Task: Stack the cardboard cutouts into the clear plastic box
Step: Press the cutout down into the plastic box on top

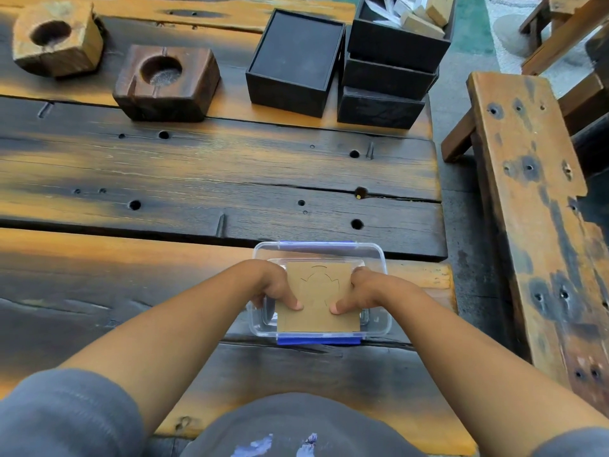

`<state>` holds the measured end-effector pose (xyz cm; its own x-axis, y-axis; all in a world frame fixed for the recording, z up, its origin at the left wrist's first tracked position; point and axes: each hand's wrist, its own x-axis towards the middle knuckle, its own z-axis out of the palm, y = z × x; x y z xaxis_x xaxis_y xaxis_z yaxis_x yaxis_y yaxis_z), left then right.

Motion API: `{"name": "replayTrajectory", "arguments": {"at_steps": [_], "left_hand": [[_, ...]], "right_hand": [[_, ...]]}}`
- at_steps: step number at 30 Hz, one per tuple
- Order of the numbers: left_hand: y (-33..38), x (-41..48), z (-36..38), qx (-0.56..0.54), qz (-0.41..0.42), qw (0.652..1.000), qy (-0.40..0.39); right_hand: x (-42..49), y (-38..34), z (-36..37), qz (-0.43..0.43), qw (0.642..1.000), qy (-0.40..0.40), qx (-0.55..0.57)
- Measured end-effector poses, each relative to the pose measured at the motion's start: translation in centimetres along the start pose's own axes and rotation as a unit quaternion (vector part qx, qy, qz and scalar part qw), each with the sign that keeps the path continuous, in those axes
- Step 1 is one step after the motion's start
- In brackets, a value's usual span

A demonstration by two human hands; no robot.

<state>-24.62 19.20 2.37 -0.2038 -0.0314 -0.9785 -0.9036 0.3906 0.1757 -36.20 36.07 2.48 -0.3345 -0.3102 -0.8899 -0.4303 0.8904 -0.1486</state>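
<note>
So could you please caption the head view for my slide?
Both hands hold a cardboard cutout over the clear box.

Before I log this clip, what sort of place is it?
Probably a rustic seating area, perhaps a cafe or patio. A charred plank table, a matching wooden bench and carved wooden block ashtrays suggest it; indoors or outdoors is unclear.

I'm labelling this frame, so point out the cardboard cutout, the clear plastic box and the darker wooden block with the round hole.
cardboard cutout [318, 291]: head view, middle of its top face.
clear plastic box [375, 255]: head view, far right rim.
darker wooden block [194, 90]: head view, top face right of the hole.
</note>
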Motion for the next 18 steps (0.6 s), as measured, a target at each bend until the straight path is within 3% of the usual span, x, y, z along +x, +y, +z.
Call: {"name": "replayTrajectory", "arguments": {"at_steps": [3, 14, 18], "left_hand": [[0.0, 0.3, 0.4, 0.052, -0.006, 0.998, 0.019], [0.0, -0.3, 0.1, 0.042, 0.007, 0.999, -0.007], [0.1, 0.1, 0.9, 0.11, -0.005, 0.993, 0.041]], "right_hand": [[0.2, -0.5, 0.2, 0.01, 1.0, 0.004, -0.002], [-0.3, -0.1, -0.7, 0.002, 1.0, -0.026, 0.002], [0.1, -0.5, 0.1, 0.019, 1.0, 0.005, -0.021]]}}
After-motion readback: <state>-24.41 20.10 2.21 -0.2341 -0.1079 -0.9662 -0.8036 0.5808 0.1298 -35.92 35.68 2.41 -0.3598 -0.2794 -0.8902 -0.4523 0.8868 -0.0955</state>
